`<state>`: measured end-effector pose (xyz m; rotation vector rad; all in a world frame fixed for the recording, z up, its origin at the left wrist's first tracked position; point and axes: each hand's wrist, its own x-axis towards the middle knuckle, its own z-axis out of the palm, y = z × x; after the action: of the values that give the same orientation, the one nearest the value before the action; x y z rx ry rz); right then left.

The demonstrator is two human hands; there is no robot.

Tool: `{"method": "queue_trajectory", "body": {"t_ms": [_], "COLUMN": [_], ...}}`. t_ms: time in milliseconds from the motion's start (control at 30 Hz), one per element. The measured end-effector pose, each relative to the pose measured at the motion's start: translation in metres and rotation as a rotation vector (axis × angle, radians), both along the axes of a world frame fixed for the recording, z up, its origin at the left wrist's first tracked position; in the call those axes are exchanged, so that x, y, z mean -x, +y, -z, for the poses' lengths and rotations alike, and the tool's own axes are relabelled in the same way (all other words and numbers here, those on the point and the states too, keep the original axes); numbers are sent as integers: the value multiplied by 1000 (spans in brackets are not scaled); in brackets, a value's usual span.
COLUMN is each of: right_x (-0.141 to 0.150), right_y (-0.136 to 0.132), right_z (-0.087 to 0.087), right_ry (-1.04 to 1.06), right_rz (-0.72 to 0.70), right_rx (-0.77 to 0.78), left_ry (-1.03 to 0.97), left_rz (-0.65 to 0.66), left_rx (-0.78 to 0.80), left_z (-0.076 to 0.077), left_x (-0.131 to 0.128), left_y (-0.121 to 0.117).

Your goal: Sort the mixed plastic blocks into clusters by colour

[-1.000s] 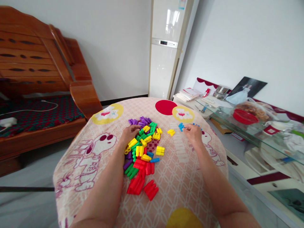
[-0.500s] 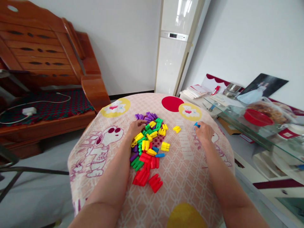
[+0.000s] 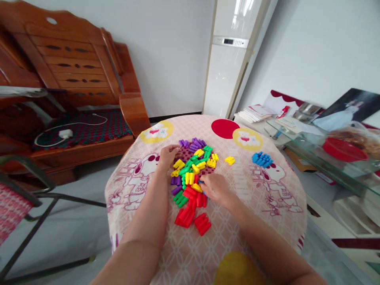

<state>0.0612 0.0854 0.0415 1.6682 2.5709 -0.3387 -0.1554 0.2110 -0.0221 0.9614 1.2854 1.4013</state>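
Note:
A pile of short plastic toy blocks lies on the tablecloth: purple blocks (image 3: 197, 144) at the back, green blocks (image 3: 181, 170) and yellow blocks (image 3: 190, 178) in the middle, red blocks (image 3: 185, 217) at the front. My left hand (image 3: 168, 155) rests at the pile's back left edge, fingers loosely apart near the purple blocks, holding nothing I can see. My right hand (image 3: 215, 187) is at the pile's right side, its fingers closed on a blue block (image 3: 201, 182) that they partly hide. Farther right sits a cluster of blue blocks (image 3: 262, 159), apart from the pile.
The round table wears a patterned tablecloth (image 3: 231, 225). A loose yellow block group (image 3: 230, 160) lies between pile and blue cluster. To the right stands a glass shelf (image 3: 305, 154) with a red bowl (image 3: 344, 149). A wooden bench (image 3: 80, 75) is at left.
My right hand has left the blue cluster and come back left to the pile, uncovering the cluster. My left hand has shifted slightly off the pile. The whole view has swung left.

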Motion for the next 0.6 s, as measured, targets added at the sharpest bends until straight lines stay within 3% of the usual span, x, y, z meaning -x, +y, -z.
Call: {"method": "queue_trajectory", "body": {"t_ms": [167, 367, 467, 600], "right_x": [-19, -79, -119, -175], "right_y": [2, 6, 9, 10], "right_z": [5, 13, 14, 17], "right_ry": [243, 740, 818, 679], "right_rz": [108, 330, 511, 700], "right_rx": [45, 24, -141, -453], "left_ry": [-25, 27, 35, 28], "left_rz": [-1, -17, -22, -21], "left_rx": [-4, 20, 42, 32], "left_z": [-4, -6, -5, -3], "left_x": [6, 7, 7, 6], "left_y": [-5, -5, -3, -1]}}
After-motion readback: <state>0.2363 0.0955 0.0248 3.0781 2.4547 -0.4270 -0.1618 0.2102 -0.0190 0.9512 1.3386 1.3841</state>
